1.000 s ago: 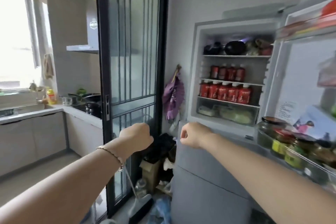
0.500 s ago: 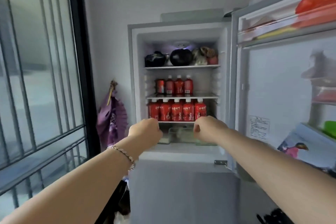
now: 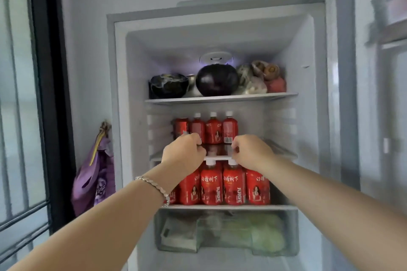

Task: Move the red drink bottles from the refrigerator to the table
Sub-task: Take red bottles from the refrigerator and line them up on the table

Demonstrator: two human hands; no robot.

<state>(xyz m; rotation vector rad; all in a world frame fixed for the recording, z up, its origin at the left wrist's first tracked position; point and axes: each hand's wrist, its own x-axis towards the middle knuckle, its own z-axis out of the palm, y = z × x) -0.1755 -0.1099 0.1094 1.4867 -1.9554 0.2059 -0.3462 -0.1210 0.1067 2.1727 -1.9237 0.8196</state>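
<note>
The refrigerator (image 3: 308,77) stands open in front of me. Several red drink bottles (image 3: 213,130) with white caps stand at the back of the middle shelf (image 3: 279,149). A second row of red drink bottles (image 3: 233,185) fills the shelf below. My left hand (image 3: 182,154) and my right hand (image 3: 251,152) are both curled into loose fists at the front edge of the middle shelf, in front of the upper bottles. Neither hand holds a bottle. The left wrist wears a bracelet.
The top shelf holds a dark bowl (image 3: 168,86), a purple eggplant (image 3: 217,80) and other vegetables. A clear crisper drawer (image 3: 226,233) sits at the bottom. The open fridge door (image 3: 374,94) is on the right; a purple bag (image 3: 94,174) and a glass sliding door (image 3: 24,94) are on the left.
I have come closer to the refrigerator. Both hands rose from the lower shelf's height to the front edge of the middle shelf.
</note>
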